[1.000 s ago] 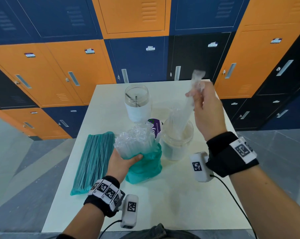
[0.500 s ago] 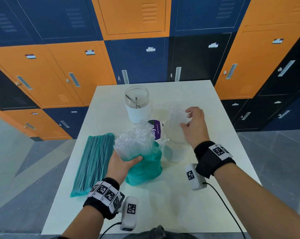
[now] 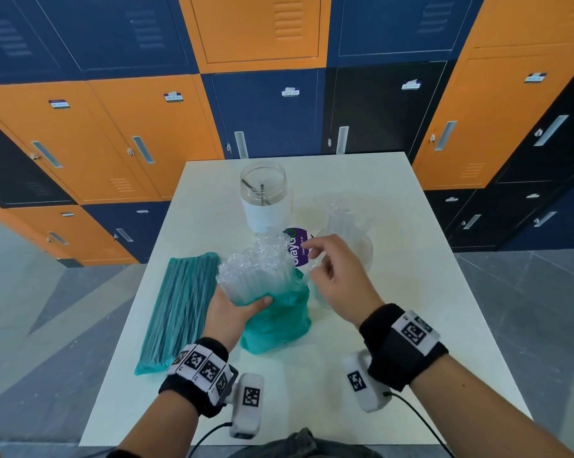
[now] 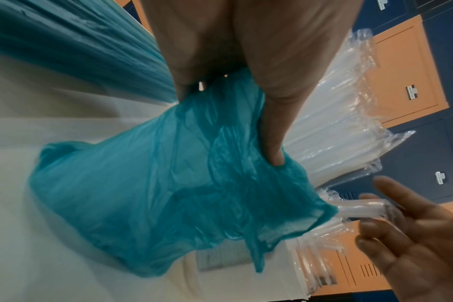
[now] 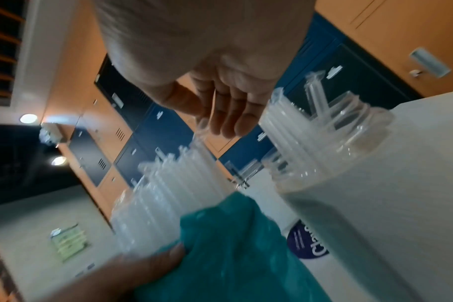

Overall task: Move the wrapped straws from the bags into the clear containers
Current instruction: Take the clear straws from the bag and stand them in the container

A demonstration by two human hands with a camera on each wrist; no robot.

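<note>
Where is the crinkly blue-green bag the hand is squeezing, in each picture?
Head: teal bag, centre, gripped by the left hand.
Left wrist: teal bag, centre.
Right wrist: teal bag, bottom centre.
Shared landmark: the wrapped straws sticking out of it.

One table [image 3: 361, 375]. Two hands: the left hand [image 3: 228, 314] and the right hand [image 3: 337, 276]. Two teal bags: a flat sealed bag [image 3: 180, 309] at 9 o'clock and an open bag [image 3: 275, 320] at centre. Two clear containers: a far jar [image 3: 266, 200] at 12 o'clock and a near jar [image 3: 361, 246] at 2 o'clock. Wrapped straws [image 3: 256, 269] in the open bag form one dense bundle (too many and too blurred to count singly); the far jar shows two dark straws.
</note>
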